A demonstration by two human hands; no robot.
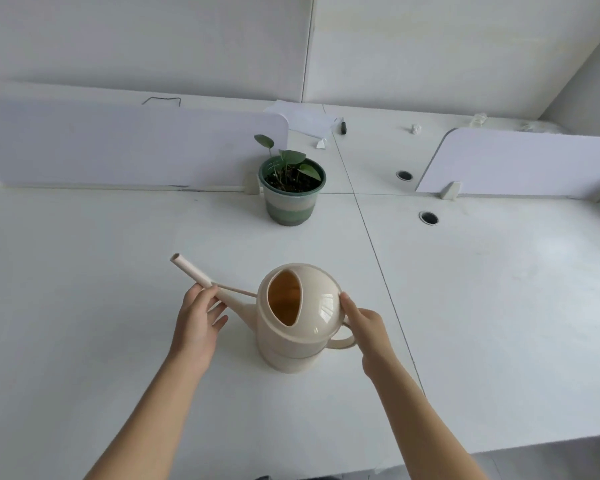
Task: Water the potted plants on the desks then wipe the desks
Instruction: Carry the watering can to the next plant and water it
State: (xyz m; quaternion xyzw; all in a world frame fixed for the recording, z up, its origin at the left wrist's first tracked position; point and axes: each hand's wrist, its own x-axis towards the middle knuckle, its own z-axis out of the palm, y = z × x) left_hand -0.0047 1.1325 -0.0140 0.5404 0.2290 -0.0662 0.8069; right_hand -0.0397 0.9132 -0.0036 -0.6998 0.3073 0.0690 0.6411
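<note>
I am looking down over white desks (499,306) meeting along thin dark seams, with a low white divider (118,147) standing on my left and a second divider (534,164) on my right. Pale wall panels (153,39) are rising behind them, and soft light is glancing off the desks on my right, near two round cable holes (428,218).

Bunch of white desks (499,289) pushed together, and the seams between them cross just right of the potted plant (291,188). The plant's in a green-striped pot, parked right at the end of a low white divider panel (118,150). In front of the plant a cream watering can (302,323) stands on the desk with its spout pointing left. Right of the plant are two round cable holes (428,218), then a second divider (534,164). Behind the plant: white paper sheets (305,119), some black pen-looking thing (343,127) and a small crumpled wad (416,128).
</note>
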